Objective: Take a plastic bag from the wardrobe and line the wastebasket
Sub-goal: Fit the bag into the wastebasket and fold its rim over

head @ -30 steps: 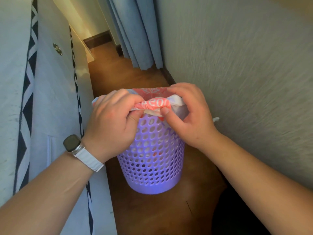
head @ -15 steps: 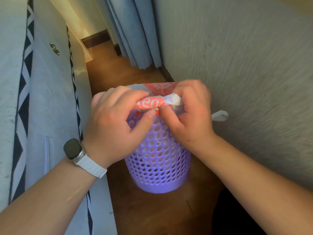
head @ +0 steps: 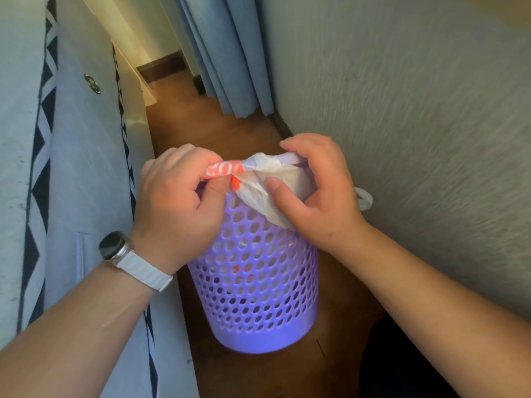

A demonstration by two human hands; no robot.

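A purple perforated wastebasket (head: 255, 285) stands on the wooden floor between a bed and a wall. A white plastic bag with red print (head: 258, 173) hangs inside it and folds over the near rim. My left hand (head: 178, 202) pinches the rolled red-printed edge at the rim's left. My right hand (head: 316, 185) grips the white part of the bag at the right, thumb pressing it against the basket's outside. One white bag handle (head: 365, 199) sticks out past my right hand. The far rim is hidden by my hands.
A grey bedspread with a black-and-white diamond band (head: 37, 179) runs along the left. A textured wall (head: 416, 110) closes the right side. Blue curtains (head: 227, 53) hang at the far end of the narrow wooden floor (head: 207, 122).
My right hand has slid rightward along the rim and pulled the white part of the bag down over the basket's outside. My left hand keeps its pinch on the red edge.
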